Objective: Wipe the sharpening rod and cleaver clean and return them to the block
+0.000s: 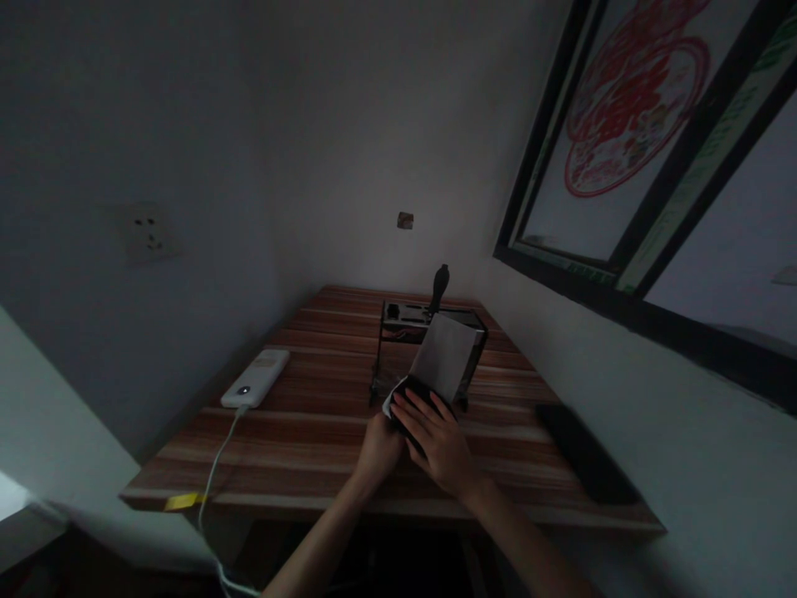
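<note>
My right hand [441,442] is bent over a black object [414,407] just below the middle of the frame, its fingers slightly spread across the top as it grips. My left hand [381,444] is against the object's lower left side; its fingers are hidden, so I cannot tell how firmly they are closed. A pale grey flat panel [444,355] slants up and to the right from beneath my fingers, and a bit of white edging shows beside my left hand.

Right behind it, at the centre, is a metal-framed device [403,314] with a black lever handle [440,285] pointing up. The panel overlaps this frame in my view; I cannot tell if they touch.

It all sits over a wood-grain table [324,415]. At the left of the frame a white power bank [256,379] lies on the tabletop, a pale cable [215,465] running from it past a yellow tag [183,501] at the near edge. At lower right lies a dark flat slab [585,454].
</note>
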`<act>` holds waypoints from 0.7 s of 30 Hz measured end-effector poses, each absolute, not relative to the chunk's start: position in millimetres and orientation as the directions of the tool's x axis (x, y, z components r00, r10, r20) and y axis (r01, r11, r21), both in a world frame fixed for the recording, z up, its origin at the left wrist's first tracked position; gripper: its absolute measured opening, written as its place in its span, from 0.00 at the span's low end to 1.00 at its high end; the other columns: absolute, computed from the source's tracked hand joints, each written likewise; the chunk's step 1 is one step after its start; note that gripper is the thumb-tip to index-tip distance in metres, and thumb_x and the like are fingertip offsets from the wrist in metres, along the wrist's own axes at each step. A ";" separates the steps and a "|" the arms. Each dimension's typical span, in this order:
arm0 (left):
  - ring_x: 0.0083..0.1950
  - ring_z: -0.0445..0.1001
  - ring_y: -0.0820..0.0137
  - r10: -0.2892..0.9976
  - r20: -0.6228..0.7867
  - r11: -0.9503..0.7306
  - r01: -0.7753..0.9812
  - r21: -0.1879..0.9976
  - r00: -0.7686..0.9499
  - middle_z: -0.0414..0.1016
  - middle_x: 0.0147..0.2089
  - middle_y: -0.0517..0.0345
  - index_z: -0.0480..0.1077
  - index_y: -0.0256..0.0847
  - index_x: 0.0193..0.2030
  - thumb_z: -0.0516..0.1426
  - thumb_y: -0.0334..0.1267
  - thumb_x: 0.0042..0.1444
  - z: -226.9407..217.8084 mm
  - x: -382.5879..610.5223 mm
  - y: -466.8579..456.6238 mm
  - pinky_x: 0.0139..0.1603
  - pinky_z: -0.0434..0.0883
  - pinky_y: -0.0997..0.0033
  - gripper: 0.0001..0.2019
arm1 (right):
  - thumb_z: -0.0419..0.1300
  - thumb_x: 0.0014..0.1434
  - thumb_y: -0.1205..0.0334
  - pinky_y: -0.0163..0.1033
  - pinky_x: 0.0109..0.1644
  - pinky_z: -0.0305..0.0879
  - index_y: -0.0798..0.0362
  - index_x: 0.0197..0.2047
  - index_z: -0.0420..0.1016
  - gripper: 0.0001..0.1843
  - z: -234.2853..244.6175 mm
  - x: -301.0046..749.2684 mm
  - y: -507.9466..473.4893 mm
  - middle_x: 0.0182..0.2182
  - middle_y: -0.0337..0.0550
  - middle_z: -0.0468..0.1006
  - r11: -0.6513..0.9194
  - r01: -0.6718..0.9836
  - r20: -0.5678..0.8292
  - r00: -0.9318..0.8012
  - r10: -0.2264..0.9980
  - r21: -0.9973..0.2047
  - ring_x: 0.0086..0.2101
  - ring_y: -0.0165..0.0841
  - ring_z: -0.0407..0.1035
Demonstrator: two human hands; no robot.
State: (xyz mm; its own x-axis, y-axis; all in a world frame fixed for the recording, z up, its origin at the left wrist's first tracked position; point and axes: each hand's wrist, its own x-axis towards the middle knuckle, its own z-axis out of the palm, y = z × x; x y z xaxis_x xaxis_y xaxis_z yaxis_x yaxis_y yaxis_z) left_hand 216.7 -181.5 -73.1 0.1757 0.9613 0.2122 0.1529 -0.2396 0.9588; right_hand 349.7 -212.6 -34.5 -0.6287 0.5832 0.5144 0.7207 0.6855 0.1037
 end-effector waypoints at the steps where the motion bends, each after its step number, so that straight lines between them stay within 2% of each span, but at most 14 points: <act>1: 0.33 0.71 0.68 0.961 0.217 -0.244 0.154 0.958 0.174 0.75 0.30 0.52 0.70 0.32 0.30 0.49 0.31 0.46 -72.9 217.1 -181.1 0.32 0.67 0.75 0.10 | 0.47 0.58 0.68 0.50 0.62 0.44 0.50 0.63 0.45 0.30 -33.9 350.5 -211.3 0.60 0.39 0.55 0.683 0.722 0.515 -0.629 0.582 0.109 0.60 0.34 0.43; 5: 0.32 0.69 0.69 0.964 0.242 -0.259 0.182 0.949 0.114 0.73 0.29 0.55 0.69 0.32 0.31 0.50 0.32 0.45 -72.9 218.5 -180.1 0.33 0.65 0.76 0.09 | 0.47 0.58 0.67 0.50 0.62 0.43 0.51 0.63 0.46 0.29 -28.1 355.2 -204.6 0.60 0.39 0.55 0.671 0.732 0.525 -0.620 0.583 0.119 0.60 0.34 0.43; 15: 0.25 0.60 0.75 0.966 0.232 -0.253 0.259 0.932 0.111 0.63 0.22 0.63 0.65 0.35 0.25 0.50 0.34 0.44 -71.1 217.8 -181.2 0.27 0.58 0.78 0.06 | 0.45 0.59 0.65 0.52 0.62 0.41 0.51 0.62 0.49 0.27 1.2 369.5 -184.1 0.60 0.40 0.54 0.637 0.762 0.581 -0.572 0.580 0.115 0.60 0.35 0.44; 21: 0.26 0.60 0.75 0.965 0.244 -0.261 0.253 0.931 0.099 0.64 0.23 0.62 0.66 0.34 0.26 0.50 0.33 0.45 -73.6 218.5 -180.3 0.27 0.58 0.79 0.06 | 0.45 0.59 0.65 0.52 0.62 0.40 0.50 0.62 0.48 0.27 18.0 376.5 -170.7 0.60 0.39 0.53 0.607 0.787 0.615 -0.533 0.581 0.109 0.60 0.35 0.44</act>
State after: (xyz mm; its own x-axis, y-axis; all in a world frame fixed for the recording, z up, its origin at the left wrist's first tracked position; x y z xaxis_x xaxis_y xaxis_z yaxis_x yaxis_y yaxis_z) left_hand 218.5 -180.3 -73.6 0.0985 0.9648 0.2440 0.2529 -0.2614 0.9315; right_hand 376.5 -170.7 18.0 -0.5331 0.5812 0.6148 0.7874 0.6067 0.1092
